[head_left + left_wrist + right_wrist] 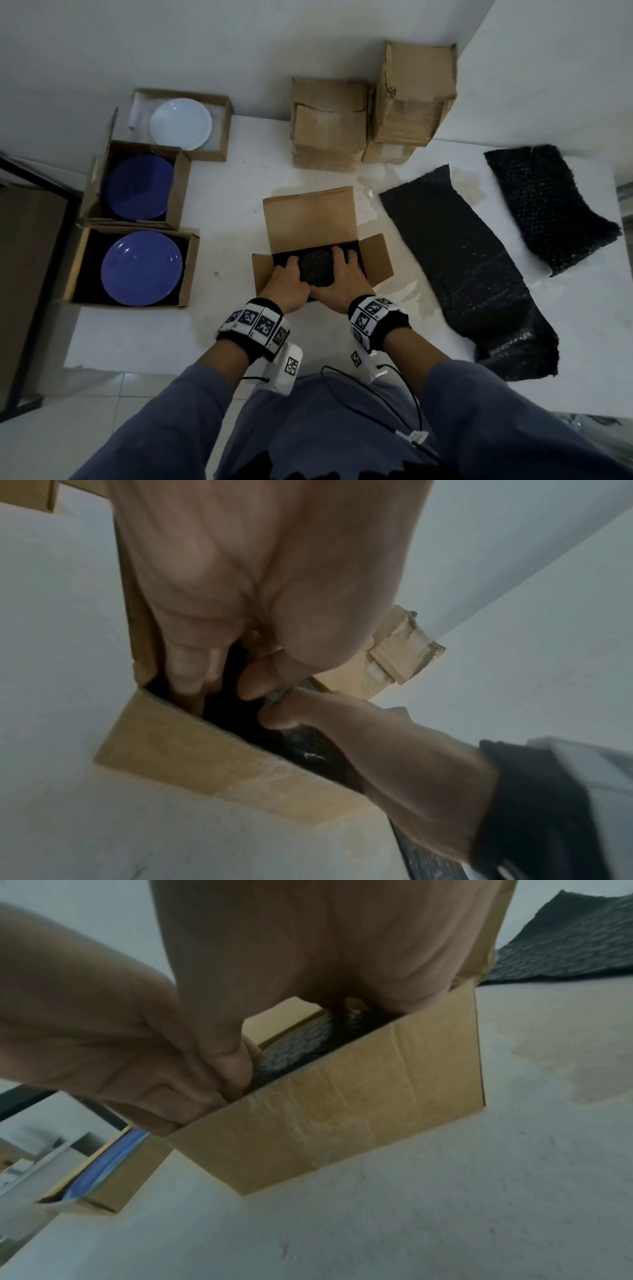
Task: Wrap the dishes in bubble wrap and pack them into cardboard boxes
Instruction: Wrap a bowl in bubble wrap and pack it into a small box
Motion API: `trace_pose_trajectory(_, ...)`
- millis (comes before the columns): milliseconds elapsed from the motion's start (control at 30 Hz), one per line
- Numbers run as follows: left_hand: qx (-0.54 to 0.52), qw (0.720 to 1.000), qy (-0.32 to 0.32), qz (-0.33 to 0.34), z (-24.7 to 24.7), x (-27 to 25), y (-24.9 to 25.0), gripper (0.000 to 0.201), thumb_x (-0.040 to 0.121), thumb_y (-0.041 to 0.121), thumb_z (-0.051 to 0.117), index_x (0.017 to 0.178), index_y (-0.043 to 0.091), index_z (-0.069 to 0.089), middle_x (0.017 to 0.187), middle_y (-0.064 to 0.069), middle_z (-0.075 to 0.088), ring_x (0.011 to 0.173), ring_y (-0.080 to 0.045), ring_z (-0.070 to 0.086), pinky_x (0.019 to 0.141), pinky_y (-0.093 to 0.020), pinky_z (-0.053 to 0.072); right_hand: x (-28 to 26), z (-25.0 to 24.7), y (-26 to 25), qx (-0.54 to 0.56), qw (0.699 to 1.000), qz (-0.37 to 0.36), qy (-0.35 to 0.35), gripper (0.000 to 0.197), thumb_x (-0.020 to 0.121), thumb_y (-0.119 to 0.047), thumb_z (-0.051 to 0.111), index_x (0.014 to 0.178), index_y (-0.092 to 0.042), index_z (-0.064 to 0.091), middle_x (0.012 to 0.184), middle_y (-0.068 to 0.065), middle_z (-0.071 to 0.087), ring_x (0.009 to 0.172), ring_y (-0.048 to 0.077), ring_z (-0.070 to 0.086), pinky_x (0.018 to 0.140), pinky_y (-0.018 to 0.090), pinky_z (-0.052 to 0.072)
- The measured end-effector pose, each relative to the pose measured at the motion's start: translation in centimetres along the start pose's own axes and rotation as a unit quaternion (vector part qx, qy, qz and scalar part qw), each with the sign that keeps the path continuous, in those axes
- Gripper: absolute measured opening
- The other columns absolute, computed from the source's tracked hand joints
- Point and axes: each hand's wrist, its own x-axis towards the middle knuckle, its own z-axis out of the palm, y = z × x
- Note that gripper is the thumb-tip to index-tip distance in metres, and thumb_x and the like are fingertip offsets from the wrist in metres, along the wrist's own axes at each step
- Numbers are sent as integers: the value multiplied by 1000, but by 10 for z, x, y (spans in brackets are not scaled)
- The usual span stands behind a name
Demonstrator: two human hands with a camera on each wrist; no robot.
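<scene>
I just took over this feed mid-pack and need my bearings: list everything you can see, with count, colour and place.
open box: 1, brown cardboard, table centre, flaps up
wrapped bundle: 1, black bubble wrap, inside the open box; contents hidden
blue plates: 2, one in each of the two nearer open boxes at left
white plate: 1, in the far left open box
closed boxes: a brown cardboard cluster at the back, right one taller; count unclear
bubble wrap sheets: 2, black, flat on the table at right, second farther right
table: 1, white
left hand: grips the bundle's left side
right hand: grips the bundle's right side
</scene>
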Motion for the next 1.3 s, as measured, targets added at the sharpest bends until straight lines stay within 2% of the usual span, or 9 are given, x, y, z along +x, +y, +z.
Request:
trace_pose_trajectory(100,4,1000,7,8,0,2,-3,57,89,13,46,144,14,30,128,-22,49,111,-37,52,94,-45,49,3,-6,0,11,1000,11,-27,96,73,-48,76,147,-18,23,147,13,23,130,33,38,102,40,39)
trace_pose_trajectory(200,8,1000,5,19,-2,-3,-4,61,91,9,45,149,14,26,130,-19,51,113,-35,53,93,-40,49,2,-17,1,3,999,4,-53,87,77,-44,72,147,-16,27,141,11,34,127,31,42,101,37,39)
trace_pose_trajectory(333,24,997,63,41,0,-9,-7,60,94,4,44,150,14,29,137,-18,48,120,-33,51,99,-42,47,-8,-29,-3,-12,997,-61,42,54,84,-31,65,131,-8,49,129,11,48,118,30,50,97,37,43)
trace_pose_trajectory(567,-28,999,24,32,5,-4,-5,64,88,11,47,148,18,25,130,-18,47,115,-35,52,97,-48,49,-12,-17,-8,80,996,-31,17,80,79,-35,73,144,-14,32,144,9,33,130,25,39,98,27,33)
trace_pose_trajectory(767,-35,999,24,11,8,1,-3,62,91,14,47,149,19,24,135,-19,40,118,-36,48,102,-48,45,-3,-1,-4,85,993,-45,61,64,75,-34,75,127,-15,41,127,8,40,110,25,50,86,31,42)
trace_pose_trajectory(900,-3,1000,22,19,9,6,-10,66,91,12,46,151,22,22,138,-19,37,122,-36,44,105,-44,42,1,-2,-1,97,993,-36,51,60,74,-36,75,120,-21,41,120,4,40,96,18,47,79,30,42)
trace_pose_trajectory(1100,68,998,11,6,14,8,-4,71,91,18,50,152,19,13,150,-20,17,127,-42,41,102,-41,44,6,-7,4,135,990,-24,41,50,75,-33,74,114,-26,44,115,3,45,98,19,51,82,30,43)
trace_pose_trajectory(1233,59,998,1,-9,13,9,-2,71,91,21,51,151,18,13,153,-18,12,132,-40,34,106,-41,41,6,-12,3,140,989,-12,35,47,76,-34,74,110,-23,43,110,4,54,98,21,56,79,33,48)
trace_pose_trajectory(1300,35,999,11,-5,13,6,-3,72,90,20,52,151,17,13,151,-17,18,132,-38,35,106,-43,41,3,-18,4,124,992,-1,16,47,79,-34,72,112,-20,42,107,3,55,96,21,57,76,31,47)
